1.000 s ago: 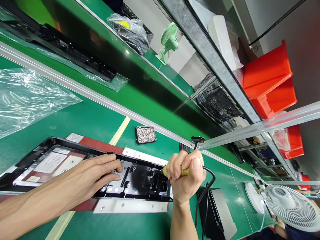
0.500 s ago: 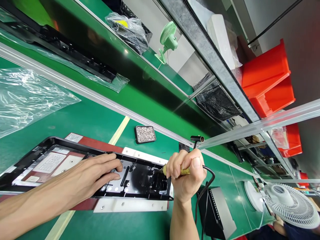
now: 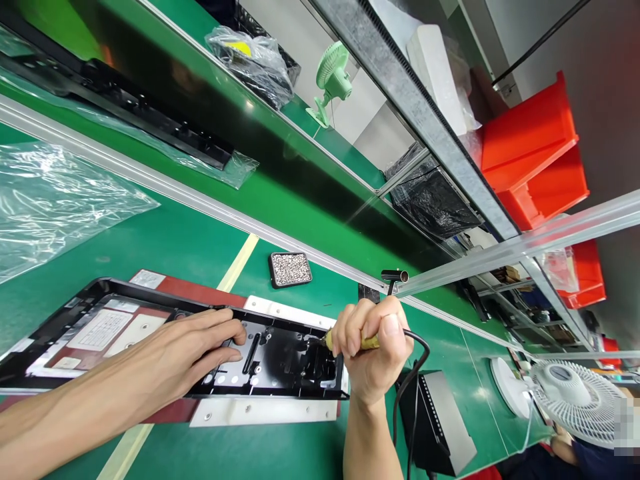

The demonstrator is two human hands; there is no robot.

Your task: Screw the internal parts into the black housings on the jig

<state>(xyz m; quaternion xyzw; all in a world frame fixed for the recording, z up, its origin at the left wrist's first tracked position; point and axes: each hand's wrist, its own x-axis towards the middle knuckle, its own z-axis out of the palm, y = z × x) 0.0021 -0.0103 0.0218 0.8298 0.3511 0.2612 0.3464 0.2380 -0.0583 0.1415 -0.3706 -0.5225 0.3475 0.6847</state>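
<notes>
At your far left, the clear plastic sheet (image 3: 65,207) lies on the green bench as it did a second ago, only a trifle lower in your view. The long black frame (image 3: 277,363) lies open side up before you, over the red-brown board (image 3: 193,288) and white strips (image 3: 270,412); it shows the same way round as before. Your left hand (image 3: 207,339) keeps its place across the frame's middle, fingers loosely bent and resting on it, gripping nothing that shows. Beyond the frame, the small black tray (image 3: 271,272) of metal bits has stayed put. Your right hand (image 3: 373,350) remains closed around the yellow-handled tool (image 3: 371,343), its cable (image 3: 423,347) looping off the back. The tip still points into the dark area near the frame's right end; you can't tell there whether it touches. Further right, the black-and-silver box (image 3: 443,420) is unchanged. Beside the white fan (image 3: 575,400), more of a dark-clothed person (image 3: 590,461) shows than a second ago.
</notes>
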